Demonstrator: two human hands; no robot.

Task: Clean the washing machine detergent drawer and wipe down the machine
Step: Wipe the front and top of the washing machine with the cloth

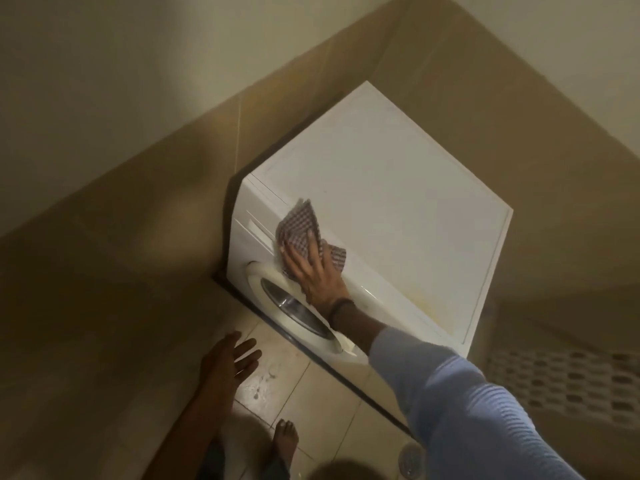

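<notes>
A white, box-shaped front-loading washing machine (pixel 381 188) stood in the corner of a room walled with large beige ceramic tiles (pixel 138 220), its flat top bare and lit brighter than the dim surroundings. The person's right hand (pixel 315 271) lay on a brown-and-white checked cloth (pixel 299 220), fingers straight and spread, pressing it flat where the machine's top met the front panel; the hand was not curled round the cloth. Part of the cloth stuck out beyond the fingertips and another fold showed to the right of the hand. Just left of the cloth, at the left end of the front panel, was the white plastic detergent drawer front (pixel 254 225); it looked pushed in, though blur made that hard to confirm. Below the hand sat the round white door with a dark glass porthole (pixel 294 306), closed. A dark band (pixel 341 308) circled the right wrist, and a light blue ribbed sleeve (pixel 450 393) covered the forearm. The left hand (pixel 225 362) hung apart from the machine over the pale square floor tiles (pixel 311 393), fingers relaxed and spread, holding nothing. A bare foot (pixel 285 441) rested on the floor near the bottom edge. On the right wall ran a strip of small patterned mosaic tiles (pixel 571 375).
</notes>
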